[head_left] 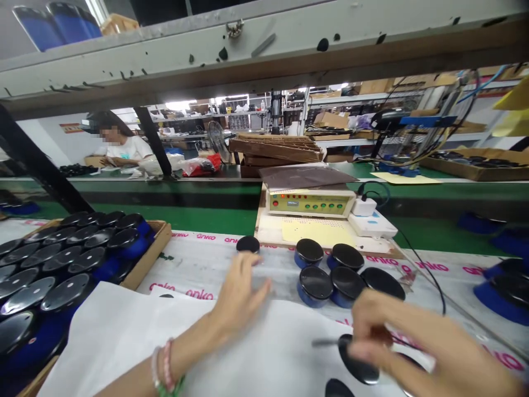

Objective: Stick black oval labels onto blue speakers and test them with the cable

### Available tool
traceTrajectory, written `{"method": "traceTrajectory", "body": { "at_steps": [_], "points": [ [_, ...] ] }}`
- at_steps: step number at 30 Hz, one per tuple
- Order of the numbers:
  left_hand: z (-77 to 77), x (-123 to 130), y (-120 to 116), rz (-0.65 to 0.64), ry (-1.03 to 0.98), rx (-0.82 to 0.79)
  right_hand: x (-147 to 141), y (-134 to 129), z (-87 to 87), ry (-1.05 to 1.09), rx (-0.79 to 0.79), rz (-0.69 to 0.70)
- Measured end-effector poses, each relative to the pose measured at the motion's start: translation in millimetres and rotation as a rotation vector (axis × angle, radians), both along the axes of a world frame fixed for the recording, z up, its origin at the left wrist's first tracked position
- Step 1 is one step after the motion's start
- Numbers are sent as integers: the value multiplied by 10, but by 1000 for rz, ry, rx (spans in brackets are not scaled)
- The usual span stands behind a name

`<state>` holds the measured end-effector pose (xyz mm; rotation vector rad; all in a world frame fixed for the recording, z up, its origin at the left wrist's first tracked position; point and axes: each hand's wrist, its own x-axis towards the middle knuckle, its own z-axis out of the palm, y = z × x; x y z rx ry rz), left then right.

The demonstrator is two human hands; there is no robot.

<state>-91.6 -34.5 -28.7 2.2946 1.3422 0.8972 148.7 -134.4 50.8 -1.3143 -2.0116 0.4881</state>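
Observation:
My left hand reaches over the white sheet with its thumb and fingers apart. Its fingertips are at the near edge of a black-topped round piece; whether they touch it I cannot tell. My right hand, blurred, is curled at the lower right around a thin grey rod-like tool, whose tip points left. Below those fingers a glossy black oval cap lies on the sheet. Another black cap shows at the bottom edge. Several blue pieces with black tops stand just beyond my right hand.
At left, a cardboard box holds rows of black-topped blue pieces. A control box with lit indicators sits on a board ahead, its dark cable running right. Overhead crosses a shelf edge. A person sits beyond the green belt.

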Motion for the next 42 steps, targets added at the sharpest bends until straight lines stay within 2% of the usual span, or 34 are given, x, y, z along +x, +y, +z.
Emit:
{"method": "traceTrajectory", "body": {
  "at_steps": [2,5,9,12,16,20,24,34,37,42],
  "points": [
    [49,-68,288,112,-94,-41,-53,268,163,123,-157,-6],
    [73,-109,521,73,-173,-189,-268,785,219,352,-344,-26],
    [32,-61,363,-63,-237,-314,-536,1364,-52,436,-545,4],
    [-11,-27,203,-57,-292,-360,-633,1553,-286,437,-649,22],
    [-23,-28,176,-35,-342,-425,-666,1552,-420,412,-692,-5],
    [-36,-34,209,-24,-364,-469,-664,1502,-427,423,-669,36],
    [-68,-34,205,-32,-392,-448,-679,1483,-432,428,-651,76],
    [-38,-30,184,-26,-358,-445,-701,1453,-438,386,-598,92],
    [-36,-25,183,-21,-356,-451,-693,1446,-488,368,-558,94],
    [-37,-21,186,-15,-366,-453,-664,1417,-559,232,-405,93]
  ]
}}
